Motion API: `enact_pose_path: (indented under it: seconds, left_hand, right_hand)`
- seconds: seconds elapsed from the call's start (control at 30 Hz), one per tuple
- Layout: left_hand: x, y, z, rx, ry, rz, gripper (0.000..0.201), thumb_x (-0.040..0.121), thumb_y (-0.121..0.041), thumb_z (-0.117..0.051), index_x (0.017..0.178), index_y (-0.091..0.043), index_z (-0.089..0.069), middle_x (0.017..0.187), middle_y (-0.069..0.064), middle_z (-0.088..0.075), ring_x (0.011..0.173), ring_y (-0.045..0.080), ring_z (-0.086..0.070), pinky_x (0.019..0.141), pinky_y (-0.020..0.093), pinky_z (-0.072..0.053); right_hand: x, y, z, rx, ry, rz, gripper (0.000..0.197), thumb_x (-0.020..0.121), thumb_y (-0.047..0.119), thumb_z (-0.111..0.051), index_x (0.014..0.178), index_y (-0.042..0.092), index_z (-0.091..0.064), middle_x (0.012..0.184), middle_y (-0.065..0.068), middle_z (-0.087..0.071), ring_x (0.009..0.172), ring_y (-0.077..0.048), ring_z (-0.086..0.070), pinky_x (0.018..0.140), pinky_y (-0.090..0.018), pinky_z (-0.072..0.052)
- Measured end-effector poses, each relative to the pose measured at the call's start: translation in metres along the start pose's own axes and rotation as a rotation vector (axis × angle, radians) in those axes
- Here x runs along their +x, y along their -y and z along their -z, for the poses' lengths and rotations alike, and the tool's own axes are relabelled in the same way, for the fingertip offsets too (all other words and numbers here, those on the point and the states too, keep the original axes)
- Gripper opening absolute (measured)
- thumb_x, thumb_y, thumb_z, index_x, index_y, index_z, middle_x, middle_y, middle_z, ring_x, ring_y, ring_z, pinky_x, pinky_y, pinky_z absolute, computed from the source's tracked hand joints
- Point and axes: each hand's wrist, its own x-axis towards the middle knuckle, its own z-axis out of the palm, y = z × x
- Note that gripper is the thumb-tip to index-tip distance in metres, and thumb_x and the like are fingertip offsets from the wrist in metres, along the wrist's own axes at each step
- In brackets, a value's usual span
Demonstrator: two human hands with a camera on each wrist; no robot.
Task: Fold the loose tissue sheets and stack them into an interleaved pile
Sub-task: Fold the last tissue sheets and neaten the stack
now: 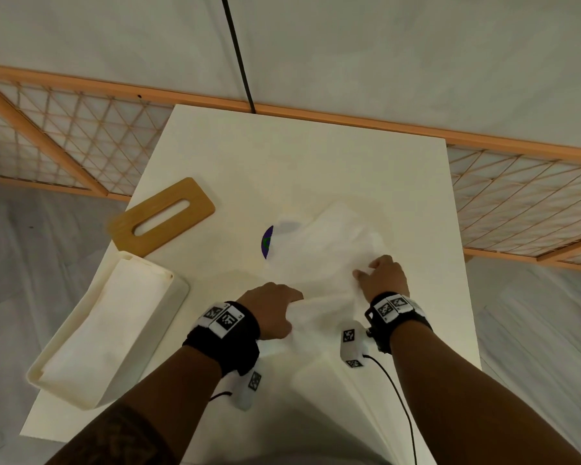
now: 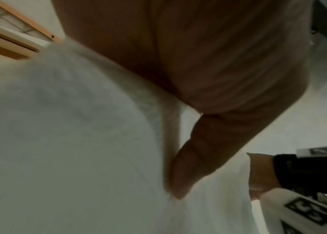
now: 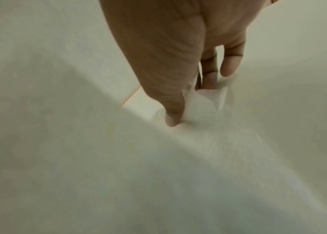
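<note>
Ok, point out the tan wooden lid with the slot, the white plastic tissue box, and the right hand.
tan wooden lid with the slot [image 1: 195,199]: head view, on the solid wood beside the slot.
white plastic tissue box [image 1: 168,305]: head view, on its outer side wall.
right hand [image 1: 384,278]: head view, back of the hand.

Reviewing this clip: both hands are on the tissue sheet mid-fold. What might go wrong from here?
1. The right hand pinches only a small bit of the tissue sheet; thin tissue may tear or slip from that grip.
2. The sheet already looks rumpled under the left hand, so the fold may come out skewed.
3. More sheets hang off the table's near edge; dragging could pull them off.
</note>
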Motion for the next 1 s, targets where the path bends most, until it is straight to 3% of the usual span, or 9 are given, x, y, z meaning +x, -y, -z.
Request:
enact_pose_path:
  seconds: [0.17,0.27,0.4,0.5,0.57,0.67,0.8,0.9,1.0]
  left_hand:
    - [0.013,0.005,-0.006,0.077,0.082,0.058,0.066,0.085,-0.02,-0.065,0.146,-0.031,-0.044,0.14,-0.003,-0.055,0.12,0.024,-0.058,0.094,0.034,-0.05]
    - [0.016,0.008,-0.016,0.148,0.117,0.067,0.067,0.087,-0.021,-0.061,0.149,-0.035,-0.039,0.144,-0.002,-0.052,0.126,0.026,-0.054,0.101,0.037,-0.048]
    - [0.014,0.011,-0.026,0.16,0.115,0.071,0.068,0.09,-0.02,-0.055,0.149,-0.041,-0.028,0.143,0.001,-0.052,0.124,0.031,-0.055,0.1,0.037,-0.047]
    - [0.011,0.013,-0.028,0.147,0.107,0.055,0.072,0.091,-0.02,-0.053,0.146,-0.051,-0.019,0.138,0.001,-0.056,0.117,0.033,-0.058,0.098,0.039,-0.049]
    - [0.01,0.014,-0.028,0.156,0.096,0.027,0.076,0.091,-0.019,-0.053,0.144,-0.056,-0.013,0.137,-0.001,-0.058,0.117,0.032,-0.059,0.1,0.04,-0.048]
    - [0.009,0.015,-0.028,0.192,0.08,0.01,0.08,0.092,-0.015,-0.051,0.148,-0.056,-0.01,0.135,-0.004,-0.059,0.117,0.032,-0.058,0.099,0.036,-0.045]
    - [0.009,0.017,-0.022,0.238,0.051,-0.003,0.084,0.089,-0.012,-0.049,0.15,-0.053,-0.01,0.145,-0.005,-0.053,0.125,0.028,-0.055,0.106,0.041,-0.039]
    - [0.01,0.02,-0.01,0.286,0.038,0.038,0.083,0.089,-0.006,-0.047,0.154,-0.046,-0.012,0.144,-0.004,-0.053,0.125,0.024,-0.054,0.109,0.045,-0.034]
    - [0.009,0.02,0.001,0.296,-0.017,0.037,0.074,0.091,-0.009,-0.049,0.152,-0.042,-0.023,0.144,-0.003,-0.053,0.126,0.025,-0.051,0.108,0.041,-0.031]
  right_hand:
    - [0.006,-0.008,0.006,-0.072,0.113,-0.151,0.078,0.075,0.06,-0.077,0.127,0.007,-0.052,0.126,-0.013,-0.063,0.115,-0.036,-0.061,0.098,-0.048,-0.052]
    - [0.001,-0.004,0.011,-0.165,0.064,-0.176,0.091,0.074,0.064,-0.076,0.137,0.009,-0.041,0.136,-0.012,-0.052,0.127,-0.035,-0.051,0.106,-0.054,-0.041]
    - [0.0,0.01,0.018,-0.127,-0.064,0.023,0.061,0.086,0.048,-0.073,0.133,0.021,-0.045,0.134,-0.005,-0.049,0.122,-0.029,-0.053,0.102,-0.05,-0.039]
    - [0.006,0.015,0.015,-0.04,0.09,0.074,0.061,0.085,0.036,-0.078,0.135,0.02,-0.046,0.136,-0.008,-0.048,0.119,-0.03,-0.057,0.104,-0.048,-0.045]
    - [0.009,0.016,0.013,-0.043,0.152,0.088,0.064,0.082,0.034,-0.081,0.135,0.016,-0.049,0.134,-0.01,-0.052,0.119,-0.03,-0.058,0.1,-0.041,-0.049]
    - [0.011,0.014,0.012,-0.05,0.185,0.109,0.041,0.083,0.03,-0.081,0.115,0.018,-0.059,0.121,-0.006,-0.066,0.111,-0.026,-0.062,0.091,-0.034,-0.05]
    - [0.013,0.01,0.015,-0.038,0.163,0.099,0.021,0.085,0.029,-0.079,0.095,0.018,-0.062,0.106,-0.004,-0.069,0.102,-0.026,-0.064,0.084,-0.029,-0.048]
    - [0.015,0.007,0.019,0.054,0.125,0.089,0.022,0.085,0.036,-0.077,0.085,0.023,-0.058,0.098,0.002,-0.065,0.095,-0.024,-0.061,0.089,-0.034,-0.047]
    - [0.015,0.008,0.029,0.159,0.039,0.101,0.019,0.087,0.04,-0.071,0.092,0.027,-0.057,0.1,0.006,-0.062,0.104,-0.026,-0.061,0.101,-0.049,-0.045]
